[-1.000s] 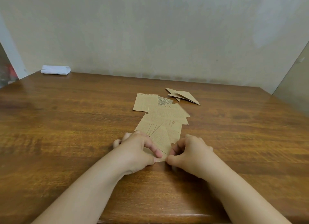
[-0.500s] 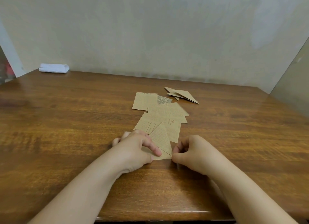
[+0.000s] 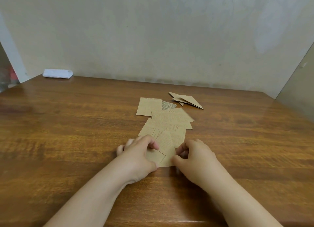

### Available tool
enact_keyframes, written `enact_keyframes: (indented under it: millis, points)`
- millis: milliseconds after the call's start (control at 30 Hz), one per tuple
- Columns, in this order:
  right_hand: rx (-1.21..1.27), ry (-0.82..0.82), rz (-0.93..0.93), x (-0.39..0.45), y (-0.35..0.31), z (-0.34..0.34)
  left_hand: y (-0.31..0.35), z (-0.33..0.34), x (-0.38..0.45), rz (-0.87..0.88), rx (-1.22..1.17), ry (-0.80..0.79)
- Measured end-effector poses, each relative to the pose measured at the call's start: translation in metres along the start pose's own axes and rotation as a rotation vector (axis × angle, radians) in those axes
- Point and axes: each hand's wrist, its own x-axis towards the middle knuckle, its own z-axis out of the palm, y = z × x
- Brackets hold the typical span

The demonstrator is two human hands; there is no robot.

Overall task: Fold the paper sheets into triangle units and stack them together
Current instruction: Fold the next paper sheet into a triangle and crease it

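A tan printed paper sheet (image 3: 165,150), partly folded into a point, lies on the wooden table (image 3: 68,133) between my hands. My left hand (image 3: 139,153) covers its left part, with thumb and curled fingers pinching the fold. My right hand (image 3: 195,156) pinches its right edge with curled fingers. Behind it lie several flat tan sheets (image 3: 168,119), overlapping. Farther back right sits a small pile of folded triangle units (image 3: 186,99).
A white folded cloth or paper roll (image 3: 57,73) lies at the table's far left corner against the wall. A pale wall closes the back, and angled panels stand at the left and right sides.
My right hand has slid right along the sheet's near edge, and more of the folded sheet now shows between my hands. My left hand holds its place.
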Motion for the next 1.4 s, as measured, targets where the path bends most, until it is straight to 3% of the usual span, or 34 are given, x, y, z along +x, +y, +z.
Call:
enact_keyframes:
  millis: [100, 300, 400, 567, 667, 767, 900, 967, 1067, 1167, 1400]
  points:
    - [-0.048, 0.055, 0.013, 0.001, -0.004, 0.001, 0.000, 0.000, 0.001, -0.008, 0.004, 0.016]
    - [0.088, -0.095, 0.047, 0.006, -0.006, 0.003, -0.004, 0.002, 0.003, 0.028, 0.021, 0.013]
    - [0.229, -0.097, -0.023, 0.003, -0.002, 0.001, -0.006, 0.002, 0.005, 0.039, 0.017, 0.016]
    - [0.170, -0.006, -0.218, -0.003, 0.003, 0.003, -0.010, 0.004, 0.007, 0.011, -0.035, 0.033]
    - [0.278, -0.019, -0.268, 0.004, 0.007, -0.004, -0.010, -0.003, 0.011, 0.021, -0.241, 0.046]
    - [0.608, -0.142, -0.218, 0.020, 0.007, -0.017, -0.004, -0.020, 0.028, 0.011, -0.462, 0.105]
    - [0.890, -0.211, -0.188, 0.045, 0.005, -0.031, 0.009, -0.032, 0.049, -0.110, -0.924, -0.110]
    - [0.945, -0.203, -0.160, 0.054, 0.004, -0.030, 0.011, -0.028, 0.054, -0.119, -1.019, -0.140]
    - [0.946, -0.106, -0.169, 0.059, 0.006, -0.022, 0.007, -0.019, 0.060, -0.126, -1.064, -0.092]
    - [0.901, -0.032, -0.302, 0.057, 0.009, -0.017, 0.001, -0.017, 0.062, -0.133, -1.090, -0.078]
    - [0.622, 0.057, -0.471, 0.044, 0.017, -0.025, 0.000, -0.022, 0.055, -0.137, -1.326, -0.146]
